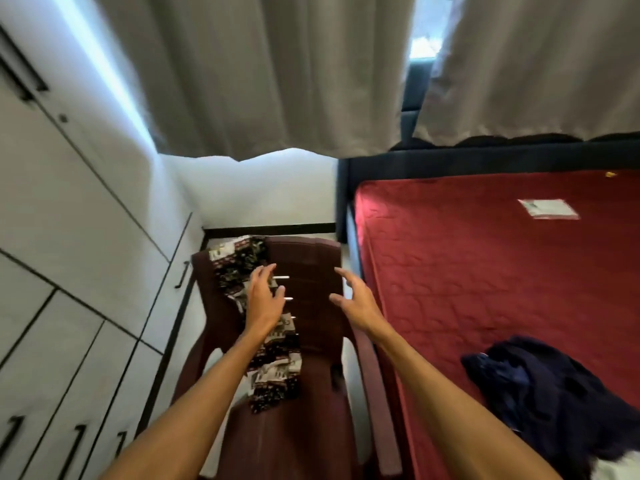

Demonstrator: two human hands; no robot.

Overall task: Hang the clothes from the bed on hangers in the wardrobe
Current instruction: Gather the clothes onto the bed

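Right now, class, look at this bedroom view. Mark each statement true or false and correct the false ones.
1. A patterned cloth lies over the chair. True.
2. The left hand grips a hanger. False: it holds nothing, and its fingers are spread.
3. Dark clothes lie on the bed. True.
4. The wardrobe doors stand open. False: the doors in view are shut.
5. The right hand rests on the bed. False: it is over the chair, open and empty.
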